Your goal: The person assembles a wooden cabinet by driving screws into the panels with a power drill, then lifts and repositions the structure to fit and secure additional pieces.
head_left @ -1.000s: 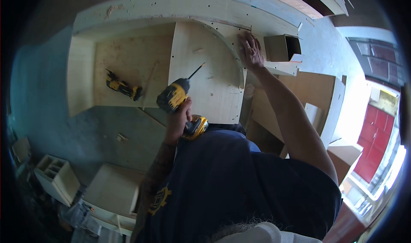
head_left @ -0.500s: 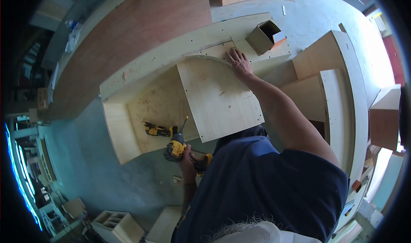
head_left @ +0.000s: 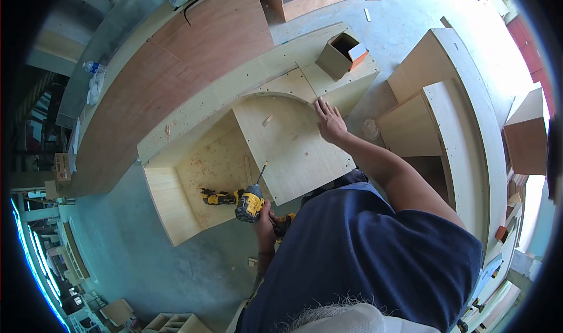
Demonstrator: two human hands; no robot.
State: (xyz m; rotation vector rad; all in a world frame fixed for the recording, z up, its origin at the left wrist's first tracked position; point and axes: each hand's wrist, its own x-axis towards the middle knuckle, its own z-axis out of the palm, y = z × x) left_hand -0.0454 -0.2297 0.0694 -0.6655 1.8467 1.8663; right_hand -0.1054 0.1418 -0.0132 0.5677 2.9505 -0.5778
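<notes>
My left hand (head_left: 265, 220) grips a yellow-and-black cordless impact driver (head_left: 250, 204), its long bit pointing up and away. My right hand (head_left: 332, 122) has its fingers stretched out, the tips at the edge of the curved plywood top piece (head_left: 288, 85). Below that piece is a pale plywood panel (head_left: 287, 166) of the cabinet, with a small wood scrap (head_left: 268, 121) lying on it. A second yellow-and-black cordless tool (head_left: 220, 197) lies in the open compartment (head_left: 205, 157) at the left. The driver's lower end is partly hidden by my shirt.
An open cardboard box (head_left: 333, 60) stands on the cabinet's far right end. Behind is a long reddish plywood surface (head_left: 176, 51). More plywood cabinets (head_left: 437, 98) stand at the right. Wood scraps (head_left: 252, 262) lie on the grey floor.
My right hand has come back toward me, from flat on the top piece to its edge. A wood scrap now shows on the panel. The view has shifted; my left hand still holds the driver.
</notes>
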